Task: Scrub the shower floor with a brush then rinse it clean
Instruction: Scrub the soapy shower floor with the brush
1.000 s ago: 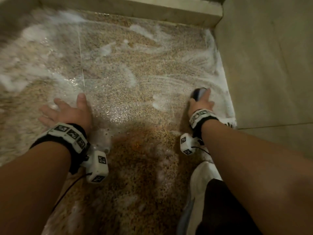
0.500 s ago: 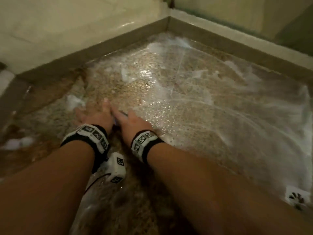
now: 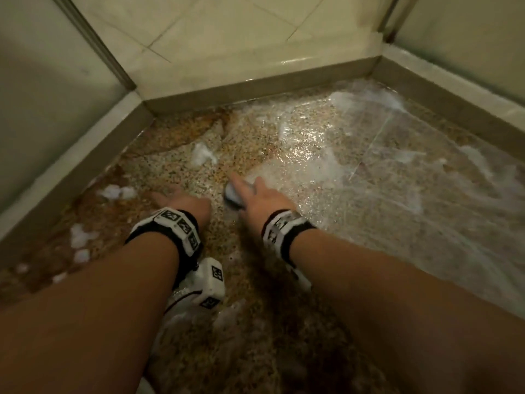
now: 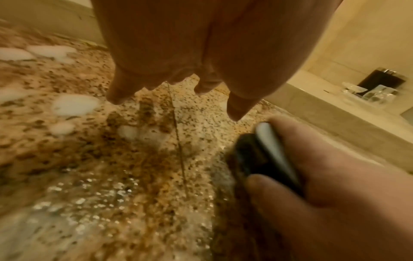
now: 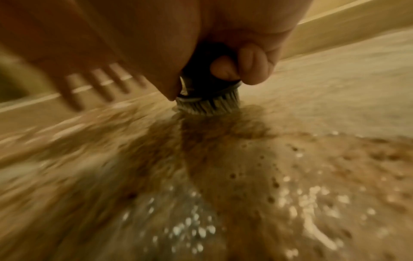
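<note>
Where the speckled shower floor (image 3: pixel 284 322) meets its far left corner, rust-brown staining spreads; white foam clumps (image 3: pixel 203 155) lie near that corner, and a soapy wet film covers the floor to the corner's right. Brush (image 3: pixel 233 194): dark body, pale bristles down on the floor, short of the corner, gripped by the right hand (image 3: pixel 264 200) with fingers (image 5: pixel 225 68) curled round it. Left hand (image 3: pixel 184 201): just beside the brush, fingers (image 4: pixel 121 91) straight and spread, tips on the floor. Marker-printed bands ring both wrists.
</note>
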Demonstrator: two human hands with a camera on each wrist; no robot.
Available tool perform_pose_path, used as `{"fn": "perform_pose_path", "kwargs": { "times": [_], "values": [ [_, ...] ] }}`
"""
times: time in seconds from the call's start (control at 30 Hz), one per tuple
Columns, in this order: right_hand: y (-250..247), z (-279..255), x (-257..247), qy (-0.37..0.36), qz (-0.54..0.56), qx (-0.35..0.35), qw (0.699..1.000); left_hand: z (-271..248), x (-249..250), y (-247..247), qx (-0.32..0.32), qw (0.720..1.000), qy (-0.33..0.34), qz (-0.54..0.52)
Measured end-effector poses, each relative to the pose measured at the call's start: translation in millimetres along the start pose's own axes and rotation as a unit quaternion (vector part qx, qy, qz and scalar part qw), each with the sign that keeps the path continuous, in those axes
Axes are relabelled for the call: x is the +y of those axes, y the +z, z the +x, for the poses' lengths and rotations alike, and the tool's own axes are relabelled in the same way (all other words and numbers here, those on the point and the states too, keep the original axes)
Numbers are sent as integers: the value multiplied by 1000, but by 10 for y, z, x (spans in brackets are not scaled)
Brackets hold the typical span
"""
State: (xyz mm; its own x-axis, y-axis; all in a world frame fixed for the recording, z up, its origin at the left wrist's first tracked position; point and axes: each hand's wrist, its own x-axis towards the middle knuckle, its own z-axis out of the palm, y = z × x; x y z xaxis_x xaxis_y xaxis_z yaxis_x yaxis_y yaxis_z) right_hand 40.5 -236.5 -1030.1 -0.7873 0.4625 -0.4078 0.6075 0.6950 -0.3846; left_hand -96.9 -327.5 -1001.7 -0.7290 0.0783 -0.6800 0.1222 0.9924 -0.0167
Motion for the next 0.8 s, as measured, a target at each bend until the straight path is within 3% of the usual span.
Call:
{"fn": "perform_pose_path", "kwargs": {
  "times": [0.07, 0.1, 0.17, 0.27, 0.37, 0.43, 0.5, 0.6, 0.7, 0.8],
  "values": [
    [45, 30, 13, -33, -38, -21, 998, 5, 136, 31, -2, 1000, 19, 22],
    [-55, 66, 117, -13, -16, -12, 1000, 12, 184, 43, -5, 999, 26, 27],
    [-310, 174, 461, 57, 56, 33, 996, 60, 213, 73, 0, 999, 32, 23],
    [-730, 223, 1077, 214, 140, 115, 960, 167, 184, 93, -7, 999, 24, 40],
    [-998, 122, 1517, 345, 128, 105, 924, 284, 212, 41, -19, 995, 35, 95],
    [-1005, 101, 1588, 383, 121, 99, 911, 395, 245, -33, -22, 990, 35, 136],
    [-879, 131, 1389, 366, 120, 110, 916, 440, 284, -129, -21, 983, 54, 175],
    [-547, 225, 734, 259, 91, 101, 956, 519, 335, -276, -23, 967, 88, 239],
    [-209, 277, -46, 144, 65, 73, 985, 707, 345, -369, -37, 922, 116, 368],
    [36, 165, -530, 81, 48, 7, 996, 756, 389, -493, -61, 866, 188, 459]
  ]
}}
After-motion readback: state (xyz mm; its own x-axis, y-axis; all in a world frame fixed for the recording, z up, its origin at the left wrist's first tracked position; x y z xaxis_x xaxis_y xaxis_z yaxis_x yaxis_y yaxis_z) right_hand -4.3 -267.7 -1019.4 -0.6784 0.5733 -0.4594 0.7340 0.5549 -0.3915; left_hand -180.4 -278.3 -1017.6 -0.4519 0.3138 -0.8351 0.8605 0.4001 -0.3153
